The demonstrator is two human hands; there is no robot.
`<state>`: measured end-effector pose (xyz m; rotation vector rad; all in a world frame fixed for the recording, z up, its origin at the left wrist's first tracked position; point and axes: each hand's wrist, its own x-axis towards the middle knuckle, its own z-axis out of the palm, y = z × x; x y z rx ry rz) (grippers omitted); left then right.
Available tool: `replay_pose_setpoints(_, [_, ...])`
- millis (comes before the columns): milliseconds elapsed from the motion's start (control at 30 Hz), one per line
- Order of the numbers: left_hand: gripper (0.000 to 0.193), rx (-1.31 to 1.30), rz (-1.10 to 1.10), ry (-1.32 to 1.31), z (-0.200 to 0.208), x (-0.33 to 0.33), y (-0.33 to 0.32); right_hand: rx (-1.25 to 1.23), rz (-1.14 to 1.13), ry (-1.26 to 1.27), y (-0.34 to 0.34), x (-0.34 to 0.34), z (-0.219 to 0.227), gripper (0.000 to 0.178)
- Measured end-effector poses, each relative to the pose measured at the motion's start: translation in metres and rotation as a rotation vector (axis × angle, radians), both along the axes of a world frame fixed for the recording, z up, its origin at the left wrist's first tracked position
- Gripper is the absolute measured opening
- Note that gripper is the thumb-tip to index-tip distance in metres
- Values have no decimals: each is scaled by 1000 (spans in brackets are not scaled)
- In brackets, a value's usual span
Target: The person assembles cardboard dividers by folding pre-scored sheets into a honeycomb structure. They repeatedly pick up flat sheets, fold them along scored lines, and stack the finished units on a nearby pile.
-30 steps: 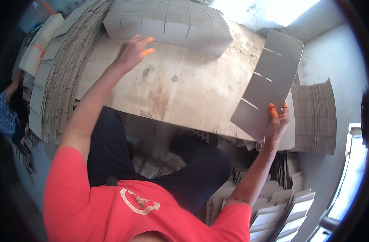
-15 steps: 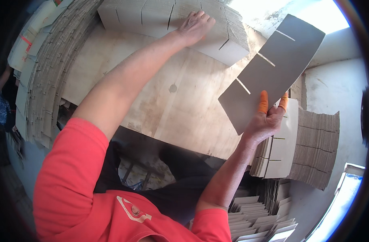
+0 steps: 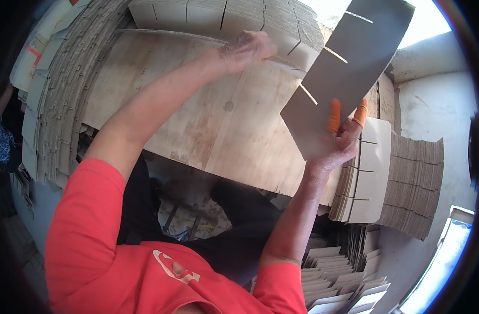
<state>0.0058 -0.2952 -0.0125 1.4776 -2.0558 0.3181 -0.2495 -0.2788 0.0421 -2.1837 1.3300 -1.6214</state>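
Note:
My right hand (image 3: 344, 137), with orange finger covers on two fingers, grips a grey slotted cardboard divider (image 3: 354, 57) by its lower end. The divider stands up at a slant, three pale slots along its left edge. My left hand (image 3: 249, 49) is closed at the front of a long row of slotted cardboard dividers (image 3: 244, 18) at the back of the table. A thin cardboard strip (image 3: 168, 33), seen nearly edge-on, runs through my left hand, leaning away from the row. The fingertips on it are partly hidden.
The wooden tabletop (image 3: 208, 125) lies before me. A tall cardboard stack (image 3: 72, 89) borders its left side. Slotted sheets (image 3: 370, 172) and another stack (image 3: 412, 183) stand at the right, by the wall (image 3: 433, 115). More cardboard pieces (image 3: 328, 277) sit low at the right.
My left hand has come nearer to me from the row, and a thin strip now shows apart from it. My right hand has moved slightly up and left with the divider.

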Motion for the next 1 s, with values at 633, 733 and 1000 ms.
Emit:
replay_pose_setpoints(633, [12,36,161,-94,13,23,-30,14,-71,20,-3,-9,-3,33])
replay_pose_setpoints(733, [14,155,233,-67,12,23,-31,43,-68,16,-2,-9,-3,22])
replay_pose_setpoints(1000, [13,354,142,-196,11,17,-27,39,-29,-1,-2,-9,-5,29])
